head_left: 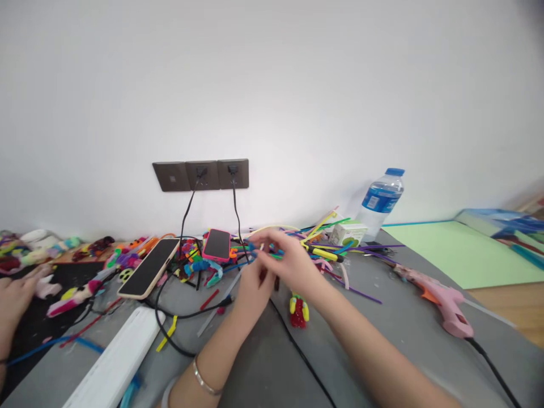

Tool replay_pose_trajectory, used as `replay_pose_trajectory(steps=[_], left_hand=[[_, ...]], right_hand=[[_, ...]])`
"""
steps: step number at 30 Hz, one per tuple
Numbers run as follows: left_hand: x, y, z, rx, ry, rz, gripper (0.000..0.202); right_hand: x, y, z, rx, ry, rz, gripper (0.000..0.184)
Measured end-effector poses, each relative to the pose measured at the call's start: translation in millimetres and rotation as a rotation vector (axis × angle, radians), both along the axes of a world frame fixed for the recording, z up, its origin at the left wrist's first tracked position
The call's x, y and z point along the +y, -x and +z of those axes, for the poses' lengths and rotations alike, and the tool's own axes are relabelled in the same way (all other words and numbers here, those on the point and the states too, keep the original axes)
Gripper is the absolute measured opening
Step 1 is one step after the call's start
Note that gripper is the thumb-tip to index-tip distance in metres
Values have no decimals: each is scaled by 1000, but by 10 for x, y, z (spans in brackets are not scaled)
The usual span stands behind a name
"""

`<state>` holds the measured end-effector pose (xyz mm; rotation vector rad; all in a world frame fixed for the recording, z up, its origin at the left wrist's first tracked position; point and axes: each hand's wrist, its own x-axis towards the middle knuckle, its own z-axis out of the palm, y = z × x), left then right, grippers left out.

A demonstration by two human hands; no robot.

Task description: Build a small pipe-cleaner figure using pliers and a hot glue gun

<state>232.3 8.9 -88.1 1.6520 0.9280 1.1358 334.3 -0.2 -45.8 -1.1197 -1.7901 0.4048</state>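
My left hand (256, 279), with a silver bangle on its wrist, is closed in a pinch above the middle of the grey table. My right hand (288, 258) meets it from the right, its thumb and fingers curled together at the same spot. A small whitish tip shows between the fingers, with blue fuzz beside it; what they pinch is mostly hidden. Just below my right hand lies a small red and yellow pipe-cleaner figure (299, 311). Loose pipe cleaners (323, 226) in many colours are heaped behind my hands.
A pink glue gun (450, 306) lies right, its cord trailing forward. A water bottle (381, 204) leans by the wall beside a small box (347, 234). Left are two phones (151, 266), a white power strip (121, 360), black cables, and another person's hand (17, 297) near fuzzy figures.
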Motion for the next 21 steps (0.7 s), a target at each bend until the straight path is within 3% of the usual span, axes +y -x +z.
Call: replay_pose_trajectory(steps=[3,5,11,21], left_hand=[[39,-15,-35,-80,19,-9,28],[69,-6,-89,-148,49,-8,31],[119,33,-189,-217,91,-34,32],[116,37,-149,-233,87,-17,23]], right_hand=[[99,-452,-164,62,-38,-25,18],[127,-577,-279,53,-93,0,13],[41,-516,-453,59,-98,49,16],[-55,-516,-453,-35,-142,17,17]])
